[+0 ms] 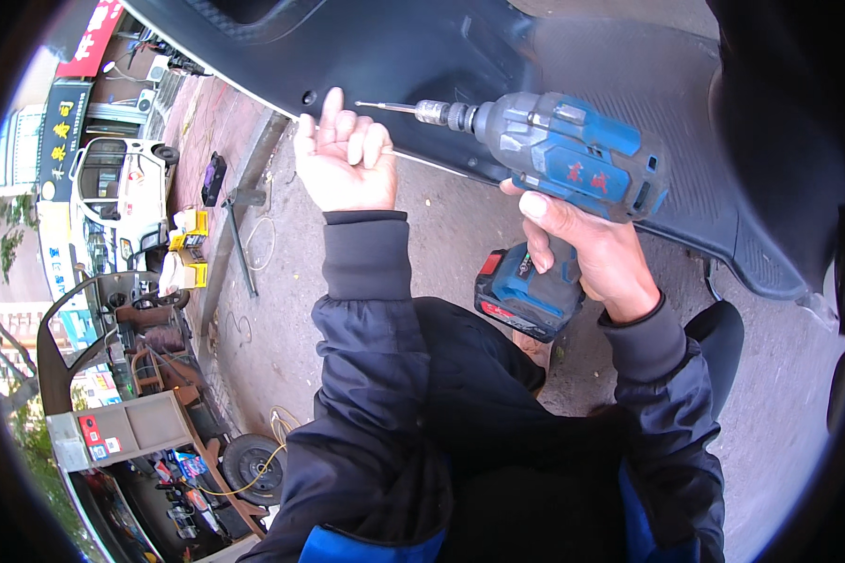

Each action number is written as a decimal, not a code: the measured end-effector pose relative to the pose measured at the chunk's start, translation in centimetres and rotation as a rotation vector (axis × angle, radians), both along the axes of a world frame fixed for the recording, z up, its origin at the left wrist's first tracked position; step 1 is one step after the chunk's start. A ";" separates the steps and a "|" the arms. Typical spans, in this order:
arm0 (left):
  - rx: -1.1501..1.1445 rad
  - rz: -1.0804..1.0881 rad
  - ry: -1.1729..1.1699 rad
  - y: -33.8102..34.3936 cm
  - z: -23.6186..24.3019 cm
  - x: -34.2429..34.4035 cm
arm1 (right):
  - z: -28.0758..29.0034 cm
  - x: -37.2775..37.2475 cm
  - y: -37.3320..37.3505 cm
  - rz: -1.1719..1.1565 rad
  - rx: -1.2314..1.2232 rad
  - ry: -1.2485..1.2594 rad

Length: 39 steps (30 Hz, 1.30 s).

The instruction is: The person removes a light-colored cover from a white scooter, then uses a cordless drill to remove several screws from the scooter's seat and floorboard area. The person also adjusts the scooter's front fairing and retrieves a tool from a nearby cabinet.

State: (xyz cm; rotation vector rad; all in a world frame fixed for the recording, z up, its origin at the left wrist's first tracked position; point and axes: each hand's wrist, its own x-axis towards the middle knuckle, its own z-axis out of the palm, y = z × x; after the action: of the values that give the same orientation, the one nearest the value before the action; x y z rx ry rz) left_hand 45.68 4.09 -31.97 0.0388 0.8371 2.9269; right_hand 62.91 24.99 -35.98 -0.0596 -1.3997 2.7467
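My right hand (599, 246) is wrapped round the handle of a blue and grey cordless drill (573, 155). Its battery (528, 289) hangs below the grip, and a long thin bit (385, 106) points left from the chuck. My left hand (349, 167) is palm up just below the bit tip, index finger stretched toward a round hole (309, 98) in a black plastic panel (385, 56). The other fingers are half curled, and nothing shows in the palm. The bit tip stands apart from the panel's hole.
The panel joins a ribbed black footboard (620, 75) of a scooter-like vehicle. To the left are a kerb (239, 169), a yellow crate (190, 249), a white vehicle (122, 192), a loose tyre (253, 467) and a cart of tools (141, 422). Grey pavement (282, 357) lies below.
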 end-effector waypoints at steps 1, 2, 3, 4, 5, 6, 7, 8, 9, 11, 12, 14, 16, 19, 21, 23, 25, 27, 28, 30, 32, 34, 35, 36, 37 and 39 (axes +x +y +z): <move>0.002 -0.011 -0.011 -0.1 0.0 0.0 | 0.2 -0.1 -0.2 -0.003 0.003 0.005; -0.015 -0.009 -0.007 -0.1 -0.1 0.0 | 0.4 -0.4 -0.3 0.001 0.003 0.014; -0.014 -0.034 0.012 -0.3 -0.2 0.0 | 0.6 -0.6 -0.5 0.005 0.003 0.022; -0.011 -0.031 -0.002 -0.4 -0.3 0.0 | 0.9 -0.9 -0.8 0.011 0.001 0.023; -0.012 -0.049 0.025 -0.4 -0.4 -0.1 | 1.1 -1.1 -1.0 0.014 0.015 0.033; -0.012 -0.040 0.019 -0.5 -0.5 -0.1 | 1.4 -1.4 -1.3 0.019 0.026 0.037; -0.011 -0.031 0.013 -0.5 -0.6 -0.1 | 1.6 -1.7 -1.5 0.022 0.037 0.040; -0.007 -0.023 0.017 -0.5 -0.7 -0.1 | 1.9 -2.0 -1.7 0.026 0.053 0.042; -0.004 -0.015 0.019 -0.5 -0.7 -0.1 | 2.1 -2.3 -1.9 0.029 0.068 0.043; 0.006 -0.011 0.020 -0.3 -0.8 -0.1 | 2.3 -2.8 -2.2 0.035 0.091 0.048; 0.006 -0.003 0.024 -0.2 -0.8 -0.1 | 2.4 -3.1 -2.4 0.038 0.099 0.052; 0.014 0.004 0.011 0.0 -0.9 0.0 | 2.5 -3.5 -2.6 0.050 0.110 0.056; -0.003 0.016 -0.001 0.1 -0.9 0.0 | 2.5 -3.8 -2.7 0.069 0.117 0.058; 0.006 0.011 0.013 0.1 -0.9 0.1 | 2.4 -3.8 -2.8 0.045 0.127 0.058; 0.009 0.006 0.031 0.1 -0.8 0.2 | 2.4 -3.5 -2.7 0.027 0.129 0.043; -0.004 0.014 0.023 0.1 -0.8 0.2 | 2.4 -3.1 -2.5 0.015 0.121 0.041; 0.001 -0.004 0.034 0.1 -0.8 0.1 | 2.5 -2.7 -2.3 0.001 0.112 0.032; -0.002 -0.013 0.022 0.2 -0.7 0.1 | 2.5 -2.3 -1.9 0.002 0.128 0.032; -0.008 -0.011 0.006 0.3 -0.7 0.1 | 2.6 -2.1 -1.8 0.004 0.128 0.036; -0.015 -0.016 0.001 0.4 -0.6 0.1 | 2.7 -1.6 -1.5 0.002 0.157 0.007; -0.013 -0.030 0.019 0.6 -0.5 0.1 | 2.7 -1.1 -1.4 -0.006 0.187 -0.013; -0.130 -0.017 0.041 0.8 -0.6 0.2 | 2.7 -0.7 -1.2 -0.025 0.222 -0.046; -0.190 -0.012 0.050 0.8 -0.6 0.3 | 2.6 -0.4 -1.1 -0.040 0.231 -0.025; -0.249 -0.015 0.050 0.9 -0.7 0.4 | 2.5 -0.1 -1.0 -0.056 0.242 -0.026; -0.306 -0.020 0.048 0.9 -0.8 0.4 | 2.4 0.2 -0.7 -0.073 0.255 -0.031; -0.373 -0.107 0.055 0.8 -1.2 0.5 | 1.9 0.8 0.1 -0.067 0.293 -0.046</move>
State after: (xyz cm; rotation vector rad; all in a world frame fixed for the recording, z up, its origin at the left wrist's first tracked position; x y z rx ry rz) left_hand 46.22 4.85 -33.15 0.1319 1.3291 2.6349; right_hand 63.67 25.12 -34.07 -0.1527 -1.7612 2.4731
